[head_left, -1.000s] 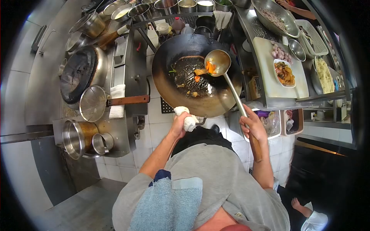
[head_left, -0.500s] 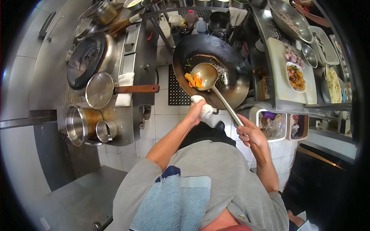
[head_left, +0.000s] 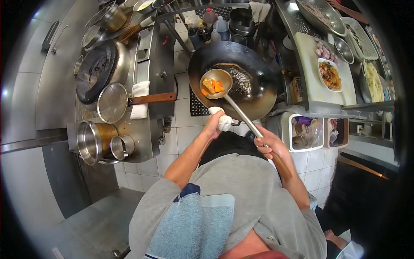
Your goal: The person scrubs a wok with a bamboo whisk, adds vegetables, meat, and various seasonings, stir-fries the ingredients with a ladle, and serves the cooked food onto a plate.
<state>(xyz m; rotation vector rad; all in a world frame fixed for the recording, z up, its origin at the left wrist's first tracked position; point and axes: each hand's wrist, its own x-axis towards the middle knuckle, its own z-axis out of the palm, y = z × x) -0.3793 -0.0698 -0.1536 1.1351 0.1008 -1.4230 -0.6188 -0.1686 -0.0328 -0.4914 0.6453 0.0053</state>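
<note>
My right hand (head_left: 272, 146) is closed around the long handle of a metal ladle (head_left: 238, 107). Orange pieces of food (head_left: 213, 85) lie in the ladle's bowl, which is over the near left part of a large dark wok (head_left: 265, 88). Some shiny dark liquid (head_left: 244, 86) sits in the bottom of the wok. With my left hand (head_left: 212, 125) I grip a folded white cloth (head_left: 223, 123) at the wok's near rim; the cloth hides whatever part of the wok is under it.
To the right, a white cutting board (head_left: 305, 64) bears a dish of cooked food (head_left: 330, 75) and shallots (head_left: 324, 51). Waste bins (head_left: 307, 133) stand below. On the left counter, a strainer's wooden handle (head_left: 153, 98) juts out. Bottles (head_left: 222, 26) stand behind the wok.
The ladle's bowl has shifted left and toward me, and the orange pieces, earlier at its left side, are now inside it. Both hands keep their grip.
</note>
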